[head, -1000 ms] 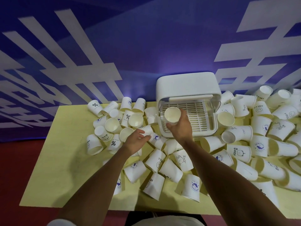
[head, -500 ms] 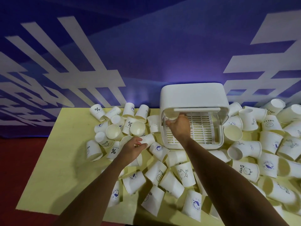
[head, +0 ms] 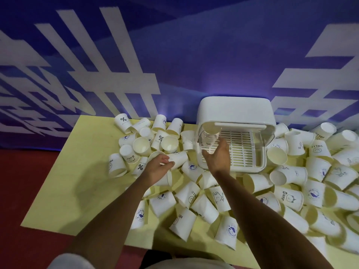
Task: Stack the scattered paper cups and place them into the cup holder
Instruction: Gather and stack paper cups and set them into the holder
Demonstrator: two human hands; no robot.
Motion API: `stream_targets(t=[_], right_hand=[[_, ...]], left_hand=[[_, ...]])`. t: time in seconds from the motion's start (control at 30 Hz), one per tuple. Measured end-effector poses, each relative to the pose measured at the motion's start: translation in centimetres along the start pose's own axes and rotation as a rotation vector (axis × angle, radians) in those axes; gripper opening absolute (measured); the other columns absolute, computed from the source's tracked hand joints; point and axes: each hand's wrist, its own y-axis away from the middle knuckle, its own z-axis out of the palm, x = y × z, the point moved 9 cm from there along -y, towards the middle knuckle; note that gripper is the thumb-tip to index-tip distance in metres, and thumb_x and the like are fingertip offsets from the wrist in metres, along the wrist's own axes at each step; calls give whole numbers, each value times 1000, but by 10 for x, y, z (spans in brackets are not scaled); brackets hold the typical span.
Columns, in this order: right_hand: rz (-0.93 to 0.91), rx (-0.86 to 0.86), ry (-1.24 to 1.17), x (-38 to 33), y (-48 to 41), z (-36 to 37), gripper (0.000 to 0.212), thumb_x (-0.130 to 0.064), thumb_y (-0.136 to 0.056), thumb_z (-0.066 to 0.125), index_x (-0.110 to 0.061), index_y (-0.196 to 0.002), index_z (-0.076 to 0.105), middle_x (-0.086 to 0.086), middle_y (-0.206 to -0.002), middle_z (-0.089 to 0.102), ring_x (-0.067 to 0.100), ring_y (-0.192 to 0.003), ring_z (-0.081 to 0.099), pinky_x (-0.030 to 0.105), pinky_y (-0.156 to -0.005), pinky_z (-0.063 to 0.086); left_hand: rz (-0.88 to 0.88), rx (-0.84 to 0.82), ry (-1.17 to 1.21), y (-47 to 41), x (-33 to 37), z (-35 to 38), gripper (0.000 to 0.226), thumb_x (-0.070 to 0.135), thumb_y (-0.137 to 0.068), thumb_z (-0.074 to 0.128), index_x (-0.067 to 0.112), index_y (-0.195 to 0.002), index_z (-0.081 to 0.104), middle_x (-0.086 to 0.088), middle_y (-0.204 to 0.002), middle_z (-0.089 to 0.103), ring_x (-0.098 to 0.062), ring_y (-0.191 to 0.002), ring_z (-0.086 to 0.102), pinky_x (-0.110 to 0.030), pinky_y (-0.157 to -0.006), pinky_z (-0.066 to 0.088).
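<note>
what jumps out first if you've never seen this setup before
The sprawl of white paper cups lying all over the yellow table, thickest on the right, strikes first. At the back centre stands the white cup holder, its front open, with a single cup inside at the left and the right hand open just below it. Left of the holder, the left hand grips a lying cup.

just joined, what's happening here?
A person is loading paper cups into the white cup holder. The right hand, fingers spread, is at an upright cup in the holder's back-left corner. The left hand pinches a tipped cup on the yellow table. Dozens of scattered cups lie unstacked.
</note>
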Motion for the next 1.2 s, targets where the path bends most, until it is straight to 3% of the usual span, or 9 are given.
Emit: stream_targets(t=[0.17,0.3,0.4,0.57,0.77,0.9,0.97,1.1,1.2], right_hand=[[-63,-21,21,-11,32,14,67,-28,-84,73,-11,-141,44,8,-136,52,27,-124,50,37,-102,43],[-152,-88,67,-34,55,33,58,-27,-84,73,-11,-135,50,9,-131,55,27,-118,53,38,-98,46],[-220,-184,95,-49,74,59,51,-29,-84,72,-14,-129,53,7,-126,56,27,-112,57,40,-93,51],[-336,-354,186,-70,113,105,53,-28,-86,72,-12,-132,53,8,-127,57,26,-116,56,39,-96,49],[-494,-480,310,-96,148,149,53,-28,-84,72,-11,-131,55,9,-124,60,28,-113,57,39,-95,49],[-579,-559,395,-105,164,174,56,-26,-84,71,-11,-135,53,10,-127,59,29,-117,55,39,-99,46],[-620,-599,467,-107,170,187,57,-27,-85,70,-12,-137,51,10,-131,58,28,-122,53,38,-103,44],[-698,-621,567,-109,178,205,59,-32,-84,71,-11,-136,51,10,-132,57,29,-123,50,38,-105,40],[-741,-625,611,-110,181,215,60,-30,-82,72,-10,-136,53,11,-132,57,30,-123,50,38,-105,40]], left_hand=[[-5,76,44,14,-15,-20,34,32,-88,72,16,-117,63,2,-107,64,-15,-95,64,-30,-90,49],[6,108,85,28,-36,-43,32,28,-89,72,14,-117,62,1,-105,63,-13,-96,61,-21,-80,48],[-12,130,91,39,-66,-61,35,28,-87,75,13,-116,63,-3,-109,64,-17,-100,63,-29,-88,52],[-45,236,97,61,-115,-85,29,21,-81,80,23,-104,63,2,-102,61,-16,-92,62,-23,-72,49],[-115,231,45,74,-151,-96,63,41,-59,82,18,-115,63,-4,-117,54,-23,-104,62,-41,-94,53],[-137,175,13,80,-168,-89,77,39,-61,92,16,-125,55,-3,-123,49,-17,-106,56,-29,-90,48],[-142,144,16,84,-175,-82,87,40,-60,93,15,-131,50,-3,-123,47,-18,-108,55,-30,-91,47],[-167,86,5,86,-192,-67,112,66,-35,85,20,-130,48,-2,-122,52,-17,-107,58,-36,-93,52],[-174,74,19,85,-200,-62,111,67,-36,81,20,-130,47,-2,-123,54,-16,-106,58,-33,-90,52]])
